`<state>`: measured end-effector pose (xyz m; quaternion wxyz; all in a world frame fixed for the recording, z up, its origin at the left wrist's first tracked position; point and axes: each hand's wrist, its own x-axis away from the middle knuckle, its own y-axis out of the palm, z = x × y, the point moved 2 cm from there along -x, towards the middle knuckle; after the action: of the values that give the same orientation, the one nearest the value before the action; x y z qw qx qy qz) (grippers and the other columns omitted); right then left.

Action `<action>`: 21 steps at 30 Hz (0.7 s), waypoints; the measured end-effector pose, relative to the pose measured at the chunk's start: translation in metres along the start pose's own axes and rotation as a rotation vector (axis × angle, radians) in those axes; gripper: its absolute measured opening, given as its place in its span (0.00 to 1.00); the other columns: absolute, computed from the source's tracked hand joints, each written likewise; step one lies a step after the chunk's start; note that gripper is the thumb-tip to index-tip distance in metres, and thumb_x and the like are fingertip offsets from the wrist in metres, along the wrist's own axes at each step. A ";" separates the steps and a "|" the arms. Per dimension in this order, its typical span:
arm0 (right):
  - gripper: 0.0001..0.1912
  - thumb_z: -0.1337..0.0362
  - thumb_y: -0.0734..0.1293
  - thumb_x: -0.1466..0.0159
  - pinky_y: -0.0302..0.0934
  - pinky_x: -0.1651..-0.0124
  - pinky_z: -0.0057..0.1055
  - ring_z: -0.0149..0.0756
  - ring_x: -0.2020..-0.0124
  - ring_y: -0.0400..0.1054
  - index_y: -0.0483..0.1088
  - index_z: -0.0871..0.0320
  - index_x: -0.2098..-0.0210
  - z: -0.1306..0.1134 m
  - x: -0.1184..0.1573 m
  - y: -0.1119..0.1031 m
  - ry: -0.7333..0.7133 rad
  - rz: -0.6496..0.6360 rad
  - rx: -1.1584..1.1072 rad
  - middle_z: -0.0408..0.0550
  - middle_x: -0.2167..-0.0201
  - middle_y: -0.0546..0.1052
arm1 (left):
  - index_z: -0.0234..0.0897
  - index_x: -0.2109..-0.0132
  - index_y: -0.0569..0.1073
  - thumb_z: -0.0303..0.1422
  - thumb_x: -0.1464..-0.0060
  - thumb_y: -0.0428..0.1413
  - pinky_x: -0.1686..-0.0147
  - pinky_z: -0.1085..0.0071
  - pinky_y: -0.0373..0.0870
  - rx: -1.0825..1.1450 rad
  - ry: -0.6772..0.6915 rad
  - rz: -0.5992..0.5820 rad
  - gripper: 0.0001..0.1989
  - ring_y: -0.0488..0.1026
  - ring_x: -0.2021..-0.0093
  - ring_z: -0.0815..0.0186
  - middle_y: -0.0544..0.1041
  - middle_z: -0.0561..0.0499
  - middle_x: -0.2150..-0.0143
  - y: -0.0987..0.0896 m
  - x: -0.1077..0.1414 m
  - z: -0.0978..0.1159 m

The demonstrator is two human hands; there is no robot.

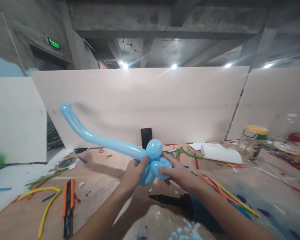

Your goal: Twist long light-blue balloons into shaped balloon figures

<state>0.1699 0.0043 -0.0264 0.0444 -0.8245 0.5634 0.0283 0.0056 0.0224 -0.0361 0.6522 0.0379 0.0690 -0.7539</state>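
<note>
A light blue modelling balloon (115, 145) is held up over the table, with several round bubbles twisted at its right end and a long straight part rising to the upper left. My left hand (133, 173) pinches it where the long part meets the bubbles. Around the lower right bubble, the fingers of my right hand (176, 171) are closed, the thumb across its front. One bubble stands upright above both hands. Beneath my right forearm lies a blue hand pump (200, 206), its black nozzle pointing left.
An orange and black cutter (68, 208) and a yellow balloon (48, 206) lie at the left. Behind are a phone (146, 136) and a white panel (145, 100). A paper roll (221, 153) and a yellow-lidded jar (252, 143) stand at the right.
</note>
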 end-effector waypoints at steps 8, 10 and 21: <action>0.22 0.65 0.69 0.47 0.53 0.77 0.26 0.28 0.79 0.59 0.68 0.53 0.52 -0.009 0.003 -0.020 0.017 -0.063 0.162 0.39 0.77 0.69 | 0.31 0.66 0.75 0.49 0.50 0.55 0.70 0.70 0.63 0.105 -0.093 -0.182 0.22 0.70 0.70 0.63 0.76 0.47 0.71 -0.003 0.001 0.002; 0.23 0.67 0.69 0.48 0.55 0.74 0.27 0.30 0.78 0.60 0.70 0.51 0.52 -0.016 0.005 -0.020 -0.032 -0.081 0.196 0.40 0.77 0.71 | 0.32 0.65 0.75 0.48 0.50 0.56 0.71 0.69 0.64 0.163 -0.150 -0.235 0.21 0.70 0.72 0.63 0.75 0.47 0.73 -0.002 0.003 0.004; 0.25 0.69 0.70 0.51 0.61 0.65 0.34 0.39 0.66 0.67 0.67 0.51 0.53 -0.010 0.004 -0.017 -0.145 -0.038 0.458 0.44 0.65 0.75 | 0.31 0.59 0.76 0.44 0.49 0.52 0.75 0.67 0.68 0.310 -0.346 -0.358 0.21 0.74 0.74 0.59 0.78 0.43 0.73 0.000 0.007 0.000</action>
<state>0.1870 0.0051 -0.0160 0.2708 -0.7993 0.5348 -0.0420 0.0049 0.0155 -0.0369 0.4973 -0.0048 -0.1536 -0.8538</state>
